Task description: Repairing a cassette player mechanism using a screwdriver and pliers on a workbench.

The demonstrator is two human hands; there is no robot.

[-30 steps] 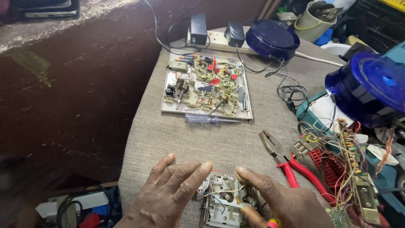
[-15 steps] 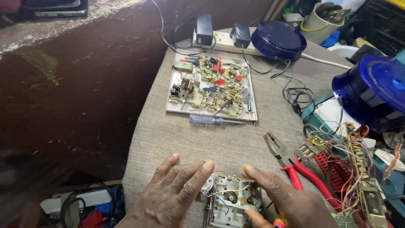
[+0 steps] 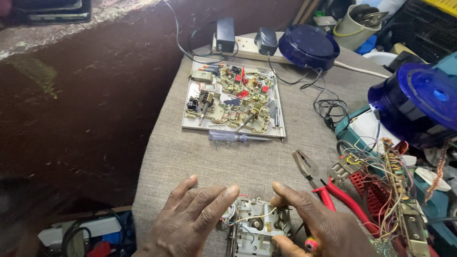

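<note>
A small pale mechanism with gears and thin wires (image 3: pixel 257 226) lies at the near edge of the cloth-covered table (image 3: pixel 200 157). My left hand (image 3: pixel 188 216) rests flat beside it, fingertips touching its left side. My right hand (image 3: pixel 316 223) grips its right side with thumb and fingers; a small red-tipped tool handle (image 3: pixel 310 244) shows under that hand. Farther back lies a tray of electronic parts and circuit pieces (image 3: pixel 233 97), with a clear-handled screwdriver (image 3: pixel 235 137) just in front of it.
Red-handled pliers (image 3: pixel 323 185) lie right of my right hand. A wired circuit board (image 3: pixel 400 190) and blue plastic domes (image 3: pixel 419 102) crowd the right side. A power strip with adapters (image 3: pixel 243 42) and a blue lid (image 3: pixel 308 46) sit at the back. The table drops off at left.
The view has shifted slightly. My hands stay on the small mechanism, with my right fingers shifted a little along its top right corner.
</note>
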